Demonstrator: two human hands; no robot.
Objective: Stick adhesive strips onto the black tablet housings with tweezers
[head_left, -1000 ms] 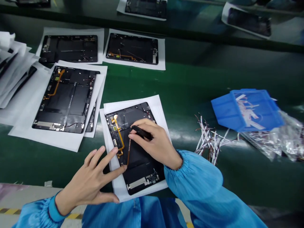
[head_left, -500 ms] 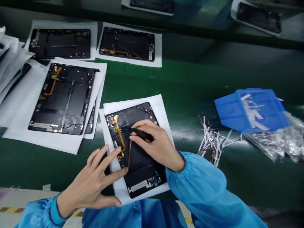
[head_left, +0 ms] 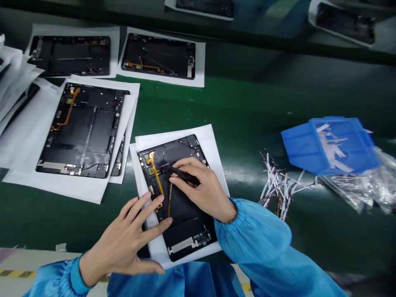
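Note:
In front of me an opened black tablet shell (head_left: 188, 222) lies at a slant on a white sheet (head_left: 210, 142). My right hand (head_left: 208, 189) pinches black tweezers (head_left: 187, 176), their tip low over the shell near the upper end of a thin brown strip cable (head_left: 170, 200). With fingers spread, my left hand (head_left: 130, 235) rests across the shell's left edge. One fingertip is by the lower end of the brown strip and another by an orange flex cable (head_left: 157, 177). Whether the tweezer tip grips the strip is too small to tell.
More tablet shells lie on white sheets: one at left (head_left: 80, 132) over another, two along the back. Loose paper sheets (head_left: 15, 90) pile at far left. To the right are a bundle of white strip cables (head_left: 275, 185), a blue bin (head_left: 334, 144) and clear plastic bags (head_left: 365, 181).
My left hand has shifted slightly right over the shell, covering more of the orange flex cable's lower end. The right hand with the tweezers stays nearly in place. The view has moved a little.

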